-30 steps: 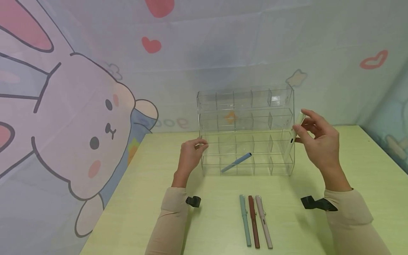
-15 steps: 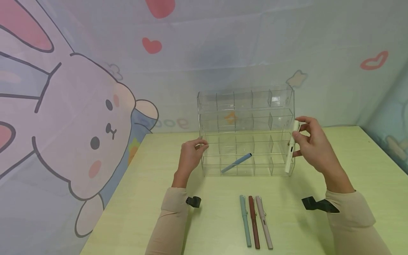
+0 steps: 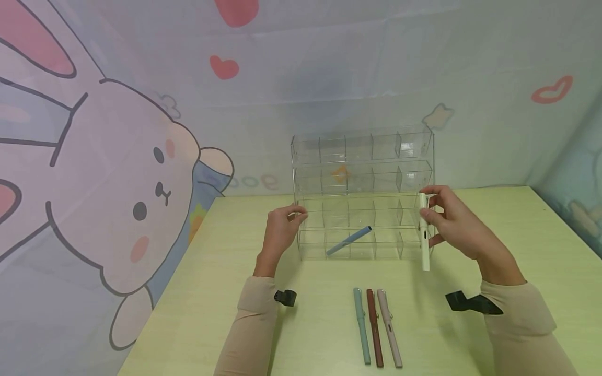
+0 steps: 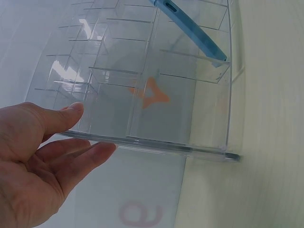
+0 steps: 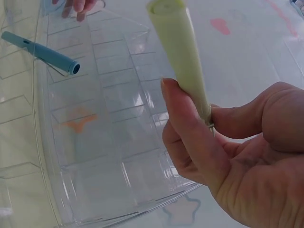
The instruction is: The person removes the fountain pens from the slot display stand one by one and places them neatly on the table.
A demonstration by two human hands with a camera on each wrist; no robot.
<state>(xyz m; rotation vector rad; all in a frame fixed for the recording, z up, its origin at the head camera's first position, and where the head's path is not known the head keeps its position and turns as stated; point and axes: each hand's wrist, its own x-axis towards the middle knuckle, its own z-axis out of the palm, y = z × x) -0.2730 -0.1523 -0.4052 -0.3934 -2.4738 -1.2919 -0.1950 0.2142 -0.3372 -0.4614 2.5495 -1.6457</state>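
A clear acrylic organizer (image 3: 362,193) with rows of small compartments stands on the pale green table (image 3: 320,313). A blue pen (image 3: 349,239) leans in its bottom row, seen too as the blue pen (image 4: 194,34) and the blue pen (image 5: 40,51) in the wrist views. My right hand (image 3: 451,219) pinches a cream-white pen (image 3: 424,232) upright at the organizer's right front corner; the same pen (image 5: 180,52) shows between thumb and fingers. My left hand (image 3: 281,230) rests on the organizer's left edge, its thumb and fingers (image 4: 71,137) along the wall (image 4: 142,142).
Three pens lie side by side near the table's front: a teal pen (image 3: 361,325), a brown pen (image 3: 374,326) and a pink pen (image 3: 389,327). A cartoon rabbit backdrop (image 3: 117,183) covers the wall on the left and behind.
My right hand has lowered the white pen and moved it left, from beside the organizer's upper right side down to its lower front corner. The left hand stayed put.
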